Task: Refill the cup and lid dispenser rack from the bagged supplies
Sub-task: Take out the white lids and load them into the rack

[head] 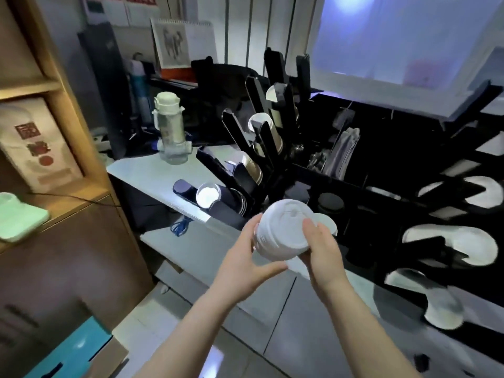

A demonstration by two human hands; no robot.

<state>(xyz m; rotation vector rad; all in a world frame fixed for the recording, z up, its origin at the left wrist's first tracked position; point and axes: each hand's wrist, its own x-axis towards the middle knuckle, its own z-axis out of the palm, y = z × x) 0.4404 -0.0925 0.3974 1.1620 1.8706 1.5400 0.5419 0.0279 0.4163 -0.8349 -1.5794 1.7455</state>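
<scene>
Head view, item 1: stack of lids (283, 233), white, held tilted in mid-air in front of the rack (362, 192), just above its front row of holes. Left hand (245, 257) cups the stack's lower side w/ thumb and fingers curled round it; right hand (323, 246) grips the opposite side, fingers wrapped behind. Two-sided hold prob. keeps the loose stack squared so it can drop into a hole w/o fanning out.

Item 2: rack, black, sits on the desk (152, 173). Slanted tube holders at its left carry cups (257, 126), mouths facing up and out, likely for easy pulling. Lid slots (450, 241) to the right show white lids through cut-outs; fill level unclear due to blur.

Item 3: no supply bag identifiable.

Surface/room: desk pale grey, w/ cabinet doors below. Water bottle (170, 129) stands upright left of the rack. Wooden shelf unit (62, 105) at far left; a paper bag w/ red print stands on one shelf. Calendar (182, 42) propped at the back. Bright window upper right; lighting dim elsewhere. Tiled floor (152, 331).
</scene>
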